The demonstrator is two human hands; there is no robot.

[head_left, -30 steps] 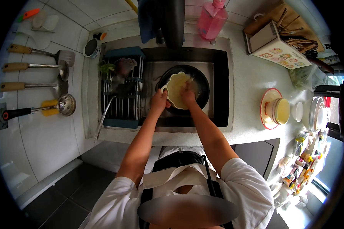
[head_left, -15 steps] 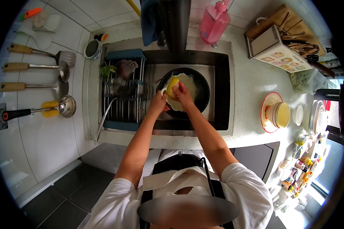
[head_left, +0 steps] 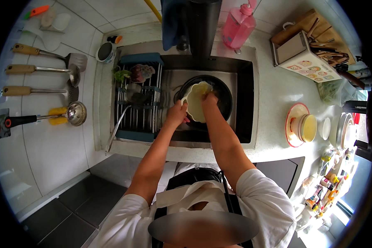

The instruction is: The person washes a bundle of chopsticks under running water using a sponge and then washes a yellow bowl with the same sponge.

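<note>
Centre of frame, over the steel sink point(head_left: 246, 103). Left hand point(head_left: 177, 115) grips the left rim of a pale cream dish with a scalloped edge point(head_left: 196, 103), fingers curled shut on it. Right hand point(head_left: 208, 100) presses into the dish from the right; whether its fingers are spread or closed cannot be told. Dish is tilted, held just above a black pan point(head_left: 223, 97) lying in the sink basin. Drying rack point(head_left: 138, 99) spans the sink's left half. Pink pump bottle point(head_left: 239, 27) at upper centre. Ladle and spatulas point(head_left: 45, 70) hang on the tiled wall, left of frame. Stacked bowls on a red-rimmed plate point(head_left: 301, 126) at right.
</note>
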